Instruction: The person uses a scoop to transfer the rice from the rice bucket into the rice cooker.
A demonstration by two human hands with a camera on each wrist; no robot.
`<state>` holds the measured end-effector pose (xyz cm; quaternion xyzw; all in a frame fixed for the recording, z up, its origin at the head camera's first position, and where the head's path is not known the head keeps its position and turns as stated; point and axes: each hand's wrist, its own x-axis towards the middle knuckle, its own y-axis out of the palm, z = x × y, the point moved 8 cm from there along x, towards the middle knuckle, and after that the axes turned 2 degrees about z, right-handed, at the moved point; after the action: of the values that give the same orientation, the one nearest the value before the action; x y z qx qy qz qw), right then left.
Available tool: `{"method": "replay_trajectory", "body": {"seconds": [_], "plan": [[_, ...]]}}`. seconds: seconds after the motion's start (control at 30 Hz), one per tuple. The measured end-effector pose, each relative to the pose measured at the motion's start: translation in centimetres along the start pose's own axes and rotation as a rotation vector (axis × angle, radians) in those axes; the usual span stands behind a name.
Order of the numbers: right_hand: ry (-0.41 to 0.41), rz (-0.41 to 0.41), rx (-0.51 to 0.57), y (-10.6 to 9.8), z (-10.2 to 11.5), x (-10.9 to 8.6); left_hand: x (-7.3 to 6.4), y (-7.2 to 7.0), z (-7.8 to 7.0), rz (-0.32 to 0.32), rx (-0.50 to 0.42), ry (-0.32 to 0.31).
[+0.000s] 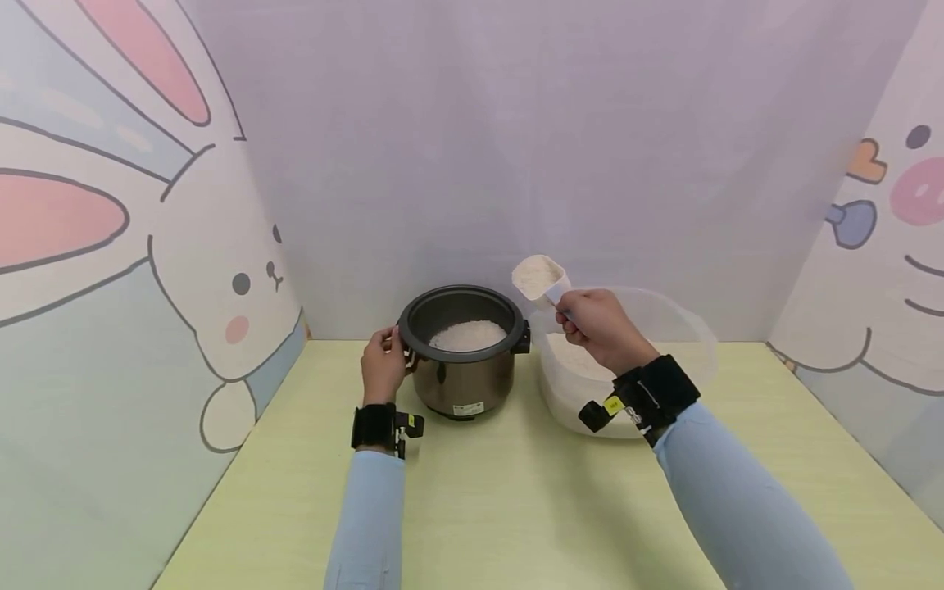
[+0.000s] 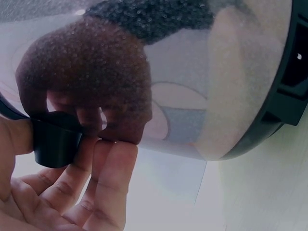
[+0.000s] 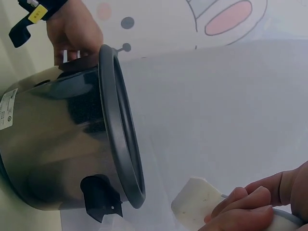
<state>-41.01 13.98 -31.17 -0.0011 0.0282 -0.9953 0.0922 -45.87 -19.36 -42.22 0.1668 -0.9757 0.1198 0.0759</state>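
A brown rice cooker (image 1: 463, 381) with a dark rim stands lidless, and white rice (image 1: 469, 335) lies inside it. My left hand (image 1: 383, 365) grips its left side handle; up close in the left wrist view, thumb and fingers (image 2: 115, 185) are around the black handle (image 2: 57, 144). My right hand (image 1: 601, 328) holds a white scoop (image 1: 555, 288) by its handle, heaped with rice (image 1: 536, 277). The scoop is in the air, higher than the cooker's rim and to its right. In the right wrist view the scoop (image 3: 193, 204) shows from outside, apart from the cooker.
A translucent plastic tub (image 1: 701, 348) holding more rice (image 1: 575, 358) stands right of the cooker, partly behind my right forearm. Both stand on a pale yellow-green table (image 1: 487, 508). A curtain-like backdrop (image 1: 457, 164) rises behind them, with cartoon-printed panels at both sides.
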Motion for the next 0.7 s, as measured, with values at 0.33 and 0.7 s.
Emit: {"method": "replay_trajectory", "body": {"seconds": [0.33,0.7], "plan": [[-0.044,-0.036,-0.189,1.8,1.1,0.7,0.1,-0.2,0.0,-0.005,-0.023,-0.005],[-0.128,-0.051,-0.316,3.0,0.8,1.2,0.0,0.0,0.0,0.004,-0.026,-0.018]]}}
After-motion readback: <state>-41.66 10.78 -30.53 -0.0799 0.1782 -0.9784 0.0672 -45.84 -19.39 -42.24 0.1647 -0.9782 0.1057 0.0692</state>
